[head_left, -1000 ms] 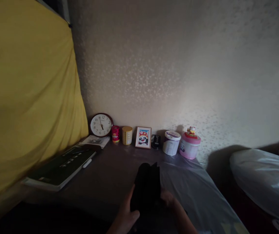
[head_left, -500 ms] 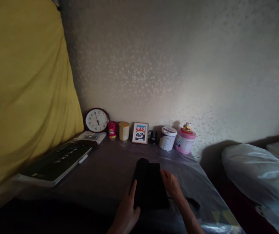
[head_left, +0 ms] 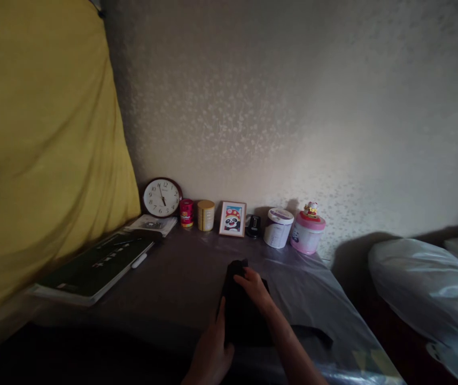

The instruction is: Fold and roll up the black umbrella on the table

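Observation:
A black, soft-looking item [head_left: 242, 315] lies on the table in front of me, partly rolled or folded, with a dark strap [head_left: 315, 334] trailing to its right. It is too dark to make out its exact kind. My left hand [head_left: 212, 342] grips its lower left side, the index finger lying along the edge and the thumb near the bottom. Across its upper part reaches my right hand [head_left: 253, 286], with curled fingers pinching the fabric near the top of the rolled part. The right forearm hides some of the item's right side.
Along the wall stand a clock [head_left: 162, 198], a red can [head_left: 186, 213], a yellow-lidded can [head_left: 206, 216], a framed panda picture [head_left: 232, 219], a white tub [head_left: 278, 229] and a pink-lidded jar [head_left: 308, 235]. A green board [head_left: 96, 267] lies left, and plastic-wrapped bundles [head_left: 425, 289] sit right.
My right hand has moved left from the item's right edge to its rolled upper part, folding fabric over with it. My left hand stays at the left side.

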Demonstrator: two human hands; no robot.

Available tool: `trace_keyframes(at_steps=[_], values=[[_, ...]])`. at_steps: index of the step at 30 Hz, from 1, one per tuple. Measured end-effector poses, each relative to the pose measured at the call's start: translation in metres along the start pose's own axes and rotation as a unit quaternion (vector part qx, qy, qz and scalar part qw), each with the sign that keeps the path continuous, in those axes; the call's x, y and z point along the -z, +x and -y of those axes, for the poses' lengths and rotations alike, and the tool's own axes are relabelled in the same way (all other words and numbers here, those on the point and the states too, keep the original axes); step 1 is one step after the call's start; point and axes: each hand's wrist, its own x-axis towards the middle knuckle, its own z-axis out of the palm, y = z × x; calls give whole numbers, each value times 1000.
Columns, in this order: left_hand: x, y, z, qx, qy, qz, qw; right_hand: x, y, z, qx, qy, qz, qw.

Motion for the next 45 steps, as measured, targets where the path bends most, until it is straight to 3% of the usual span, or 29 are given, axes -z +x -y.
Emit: trace_keyframes(at_steps=[4, 9, 16, 19, 22, 26, 32, 37, 41, 45], values=[[-1, 0, 1, 6, 17, 15, 1000, -24, 8, 2, -39, -32, 0, 999], [1, -1, -4, 41, 61, 35, 997, -36, 11, -1, -57, -99, 19, 993], [0, -5, 12, 43, 85, 24, 995, -43, 11, 0, -88, -12, 138, 986], [-1, -8, 22, 1, 132, -81, 988, -46, 10, 0, -59, -16, 145, 988], [2, -6, 16, -91, 180, -217, 955, -46, 9, 0, -38, -34, 159, 986], [3, 5, 1, -176, 208, -247, 930, -42, 7, 3, 25, -81, 157, 984], [-11, 15, 13, -147, 204, -220, 943, -34, -5, 5, 93, -70, 171, 978], [-28, 16, 30, -119, 195, -190, 955, -29, -16, -2, 251, -169, 110, 947], [-36, 18, 39, -139, 180, -168, 959, -28, -5, -16, 337, -216, 122, 908], [-33, 19, 35, -119, 162, -128, 971, -29, 19, -27, 336, -285, 120, 890]])
